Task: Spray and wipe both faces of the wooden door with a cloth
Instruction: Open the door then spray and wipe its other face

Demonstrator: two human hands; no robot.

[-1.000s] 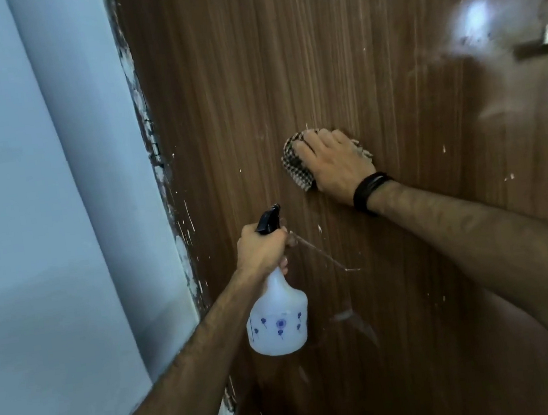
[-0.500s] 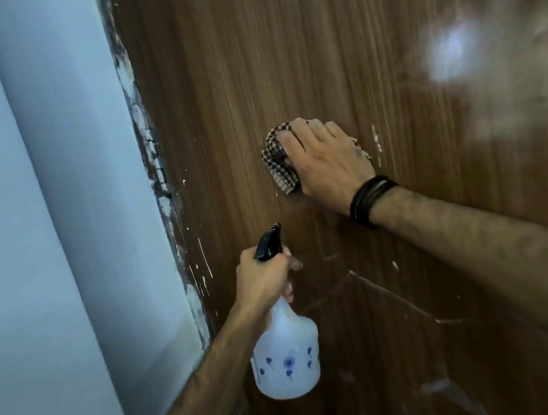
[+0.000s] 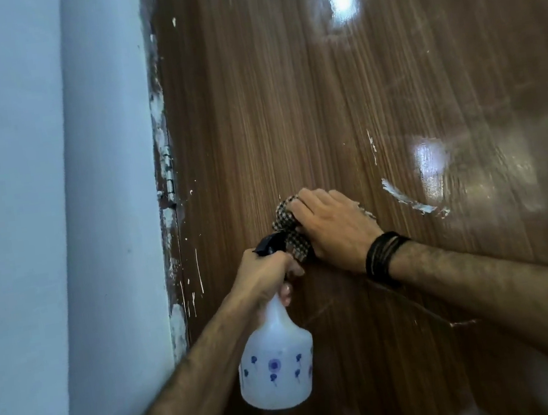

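The brown wooden door (image 3: 321, 98) fills the view, glossy and flecked with white paint. My right hand (image 3: 333, 227) lies flat on a checked cloth (image 3: 291, 229) and presses it against the door. Only the cloth's left edge shows beyond my fingers. My left hand (image 3: 262, 274) grips the neck of a white spray bottle (image 3: 277, 369) with blue flower prints and a black trigger head (image 3: 270, 242). The bottle hangs just below and left of the cloth, its nozzle almost touching it.
A pale blue wall (image 3: 40, 201) stands to the left. The door's hinge edge (image 3: 168, 185), with a metal hinge and chipped white paint, runs down beside it. A white paint smear (image 3: 410, 201) marks the door right of my right hand.
My view has tilted up the door. My right hand and the cloth have slid down and left toward the bottle's trigger head. My left hand holds the bottle as before.
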